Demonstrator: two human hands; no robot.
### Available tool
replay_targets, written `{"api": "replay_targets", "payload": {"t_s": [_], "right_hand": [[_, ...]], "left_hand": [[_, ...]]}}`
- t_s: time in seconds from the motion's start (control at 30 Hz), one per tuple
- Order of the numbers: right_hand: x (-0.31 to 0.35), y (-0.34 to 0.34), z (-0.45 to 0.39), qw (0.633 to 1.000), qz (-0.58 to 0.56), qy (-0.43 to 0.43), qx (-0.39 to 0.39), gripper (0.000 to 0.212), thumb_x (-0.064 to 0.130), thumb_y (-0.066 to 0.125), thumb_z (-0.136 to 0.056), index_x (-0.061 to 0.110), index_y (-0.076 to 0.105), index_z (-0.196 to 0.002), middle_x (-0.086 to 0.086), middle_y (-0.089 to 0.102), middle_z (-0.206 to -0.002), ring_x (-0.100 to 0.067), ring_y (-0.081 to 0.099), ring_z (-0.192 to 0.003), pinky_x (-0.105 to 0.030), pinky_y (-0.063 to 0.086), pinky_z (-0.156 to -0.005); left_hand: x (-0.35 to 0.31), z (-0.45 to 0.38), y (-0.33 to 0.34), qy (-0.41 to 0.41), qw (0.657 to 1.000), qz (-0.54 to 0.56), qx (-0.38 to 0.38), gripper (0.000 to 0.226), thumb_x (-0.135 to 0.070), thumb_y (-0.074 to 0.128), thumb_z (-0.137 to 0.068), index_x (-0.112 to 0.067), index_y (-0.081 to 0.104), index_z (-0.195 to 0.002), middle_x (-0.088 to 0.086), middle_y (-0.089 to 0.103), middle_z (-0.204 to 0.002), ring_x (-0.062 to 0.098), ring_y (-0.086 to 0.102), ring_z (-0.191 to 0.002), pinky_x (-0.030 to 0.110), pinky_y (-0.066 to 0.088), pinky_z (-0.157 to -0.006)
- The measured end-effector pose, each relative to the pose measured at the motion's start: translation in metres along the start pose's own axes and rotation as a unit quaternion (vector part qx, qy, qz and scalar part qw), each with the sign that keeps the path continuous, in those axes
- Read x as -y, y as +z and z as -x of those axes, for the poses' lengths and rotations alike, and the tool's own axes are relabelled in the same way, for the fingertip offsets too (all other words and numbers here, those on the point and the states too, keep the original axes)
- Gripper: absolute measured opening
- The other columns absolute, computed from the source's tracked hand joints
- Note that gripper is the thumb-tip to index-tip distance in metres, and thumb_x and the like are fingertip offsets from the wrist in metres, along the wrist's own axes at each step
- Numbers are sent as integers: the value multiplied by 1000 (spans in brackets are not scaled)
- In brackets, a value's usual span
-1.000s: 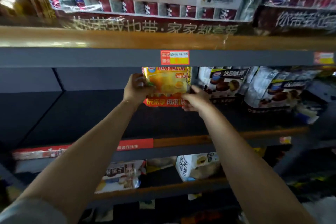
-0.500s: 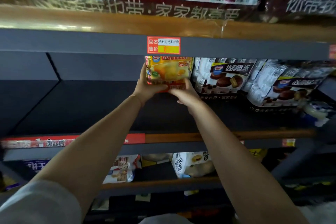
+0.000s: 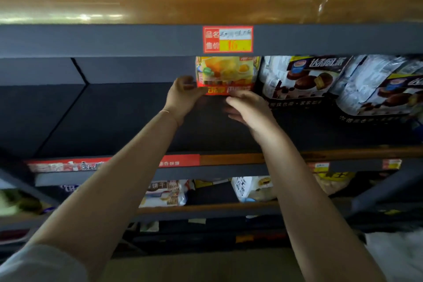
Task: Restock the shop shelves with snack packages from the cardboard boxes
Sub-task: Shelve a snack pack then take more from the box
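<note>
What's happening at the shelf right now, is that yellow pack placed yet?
A person is setting a yellow snack package upright at the back of the dark middle shelf, just left of the chocolate pie bags. The left hand touches the pack's lower left corner; how the fingers lie there is not clear. The right hand hovers just below its bottom edge, fingers relaxed. The pack looks about in place, under the red price tag.

Two bare forearms reach up and forward, side by side. The left hand [image 3: 183, 96] has its thumb and curled fingers pinching a corner just to its right. The right hand [image 3: 248, 107] hangs slightly lower, fingers loosely spread, holding nothing.
</note>
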State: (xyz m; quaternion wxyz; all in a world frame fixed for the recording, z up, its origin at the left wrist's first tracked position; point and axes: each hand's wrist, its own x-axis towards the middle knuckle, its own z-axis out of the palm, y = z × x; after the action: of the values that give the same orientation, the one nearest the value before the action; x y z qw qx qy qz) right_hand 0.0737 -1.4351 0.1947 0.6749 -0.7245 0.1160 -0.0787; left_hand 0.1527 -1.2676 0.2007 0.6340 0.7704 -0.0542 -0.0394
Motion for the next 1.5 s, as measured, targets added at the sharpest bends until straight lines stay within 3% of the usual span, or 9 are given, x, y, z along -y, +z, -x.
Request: {"api": "replay_targets", "payload": {"t_s": [0.07,0.13,0.33,0.57,0.77,0.87,1.17,1.37,1.5], "right_hand": [[7,15,20,1000,-23,-12,6,9,13,63,-93,20,69,-93,-11,74,-101,-24,74,-91,-40,58,-90],[16,37,44,998,-32,-41,17,9,8,62,-94,14,68,-94,-13,74,-94,-25,73,-83,-40,58,-84],[35,171,120,991,-26,-90,93,9,8,63,-94,10,66,-86,-8,68,-71,-23,66,-66,-33,55,-64],[-26,423,223,980,67,-49,182,15,7,63,-94,13,65,-81,2,65,-63,-10,61,-60,-25,50,-63],[-65,628,301,923,184,-8,337,12,9,63,-94,15,64,-84,2,64,-73,-2,60,-60,-20,49,-63],[-73,713,325,888,214,-14,406,7,15,63,-94,19,66,-89,2,67,-77,-13,66,-64,-33,53,-68],[-120,937,350,849,215,1,482,8,13,62,-95,14,66,-101,-5,67,-90,-18,68,-75,-26,53,-62],[-127,1124,355,849,202,46,485,7,12,61,-93,15,66,-96,-12,70,-95,-19,68,-73,-25,54,-61],[-115,1239,387,809,207,39,548,6,18,62,-93,20,65,-99,-2,70,-94,-16,69,-80,-30,57,-70]], "left_hand": [[-3,29,-21,23,999,22,-4,21,-22,81,-80,-16,66,-93,2,70,-83,24,68,-79,36,56,-71],[-2,59,-52,47,998,32,7,13,-12,72,-91,-15,64,-81,-1,67,-66,25,61,-66,31,48,-59],[28,150,-202,60,996,66,8,18,-6,67,-94,-14,61,-80,2,68,-70,17,62,-56,26,48,-54],[159,267,-442,-49,986,96,-129,16,-7,66,-95,-11,61,-80,7,66,-71,14,58,-56,25,45,-56],[248,369,-606,-145,948,120,-256,15,-17,72,-93,-19,68,-79,-6,69,-69,8,61,-61,27,48,-63],[279,402,-678,-181,930,115,-298,10,-18,71,-94,-20,70,-85,-8,70,-67,8,64,-60,26,50,-60],[373,433,-871,-257,882,105,-380,10,-14,64,-97,-18,68,-89,17,71,-86,25,66,-72,28,50,-59],[396,422,-1032,-328,857,70,-391,10,-14,64,-97,-15,69,-88,7,70,-79,18,64,-66,30,54,-65],[410,444,-1138,-328,836,81,-432,9,-14,60,-100,-12,68,-97,10,72,-85,17,65,-67,25,53,-58]]}}
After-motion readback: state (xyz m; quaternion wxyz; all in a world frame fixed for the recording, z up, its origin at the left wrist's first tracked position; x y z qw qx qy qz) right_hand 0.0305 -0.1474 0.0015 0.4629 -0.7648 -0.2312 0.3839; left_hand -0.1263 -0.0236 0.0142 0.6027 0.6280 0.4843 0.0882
